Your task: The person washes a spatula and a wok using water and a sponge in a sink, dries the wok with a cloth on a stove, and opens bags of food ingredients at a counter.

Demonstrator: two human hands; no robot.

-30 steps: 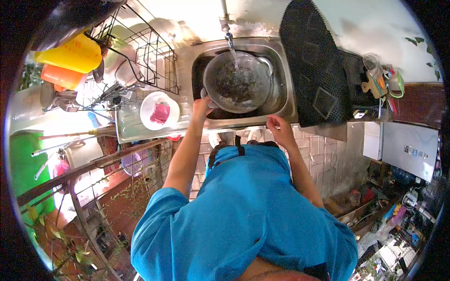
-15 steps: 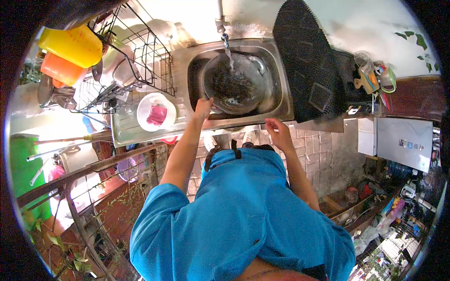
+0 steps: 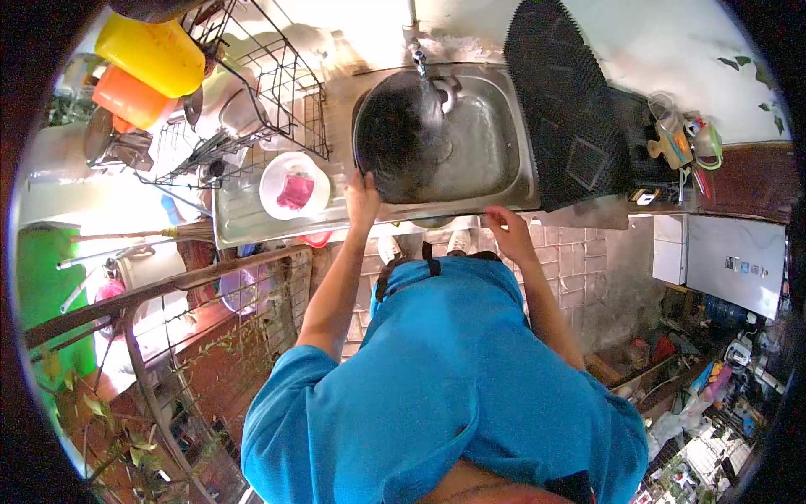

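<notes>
Gripped at its near left rim, a dark round pan (image 3: 390, 139) is in my left hand (image 3: 363, 202), tilted over the left part of the steel sink (image 3: 495, 143). Water runs from the tap (image 3: 418, 59) onto the pan's right side and the sink floor. Near the sink's front edge, my right hand (image 3: 509, 233) hangs with bent, parted fingers and nothing in it. A white bowl (image 3: 270, 188) holding a pink sponge (image 3: 295, 191) sits on the drainboard to the left.
A black wire rack (image 3: 290, 126) stands at the left beside a yellow container (image 3: 151, 55) and an orange one (image 3: 133, 97). A black textured mat (image 3: 571, 109) lies right of the sink. A metal railing (image 3: 168, 290) is at the lower left.
The pan has tipped up toward the left, uncovering the right part of the sink floor. My left hand stays on its rim. My right hand has hardly moved.
</notes>
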